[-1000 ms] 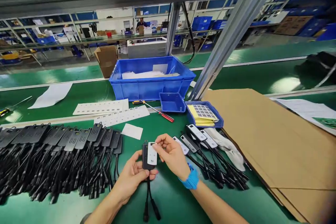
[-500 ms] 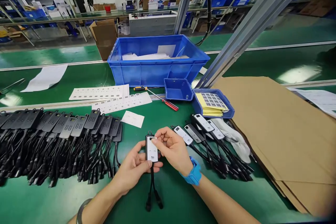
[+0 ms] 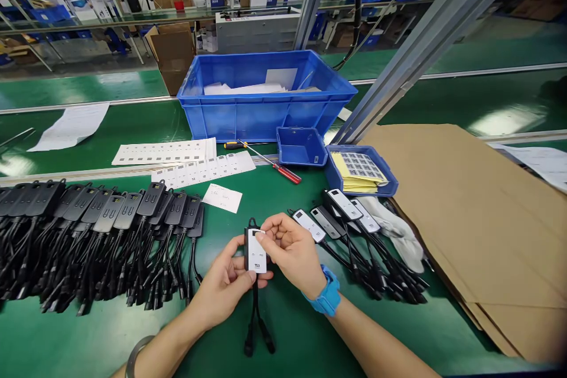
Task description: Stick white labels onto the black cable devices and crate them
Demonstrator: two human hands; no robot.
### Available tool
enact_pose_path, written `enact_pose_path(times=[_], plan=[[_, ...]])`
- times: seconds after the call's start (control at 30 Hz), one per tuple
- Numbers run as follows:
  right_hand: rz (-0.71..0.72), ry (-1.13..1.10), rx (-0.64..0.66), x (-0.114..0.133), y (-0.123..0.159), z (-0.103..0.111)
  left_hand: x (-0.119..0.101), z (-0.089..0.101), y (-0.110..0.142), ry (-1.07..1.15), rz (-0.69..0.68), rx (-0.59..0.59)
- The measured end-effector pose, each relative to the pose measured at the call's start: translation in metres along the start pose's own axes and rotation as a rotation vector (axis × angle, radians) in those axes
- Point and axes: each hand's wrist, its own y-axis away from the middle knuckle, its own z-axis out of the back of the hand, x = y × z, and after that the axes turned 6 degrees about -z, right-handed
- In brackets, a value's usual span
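Note:
A small black controller box (image 3: pixel 249 248) with a white front label (image 3: pixel 256 253) is upright in front of me, its hanging loop at the top and two cables (image 3: pixel 256 313) with plugs trailing down. My left hand (image 3: pixel 229 276) grips its lower left side, the thumb on the label's bottom corner and fingers behind. The fingers of my right hand (image 3: pixel 290 251) are closed at the box's upper right edge, with the thumb on the label near its dark window. To the right lie several similar white-faced controllers (image 3: pixel 310 225); on the left sit many dark ones (image 3: pixel 153 199).
A large blue bin (image 3: pixel 266 115) with papers stands behind, beside a small blue tray (image 3: pixel 302 147) and one with yellow-edged label sheets (image 3: pixel 358 168). Screwdrivers (image 3: pixel 286 173), label strips (image 3: pixel 204 171), a white glove (image 3: pixel 394 233), cardboard (image 3: pixel 469 218) and a metal post (image 3: pixel 420 41) surround the workspace.
The view has shifted slightly, so the background sits a little higher. Both hands keep the same hold on the controller box, with hardly any movement.

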Motion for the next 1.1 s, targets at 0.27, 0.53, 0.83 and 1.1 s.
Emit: enact_pose_path(times=[0.27,0.53,0.83,1.1], plan=[[0.012,0.017,-0.051,-0.006,0.001,-0.001,0.0,-0.003,-0.002,-0.02,-0.03,0.016],[0.074,0.058,-0.126,-0.013,0.004,-0.004,0.002,-0.004,0.002,-0.08,-0.076,0.007],[-0.03,0.076,0.024,-0.011,-0.004,0.0,0.001,0.0,-0.003,0.07,0.014,-0.056],[0.056,0.326,0.237,-0.014,0.004,-0.004,-0.005,0.005,-0.006,0.184,-0.036,-0.174]])
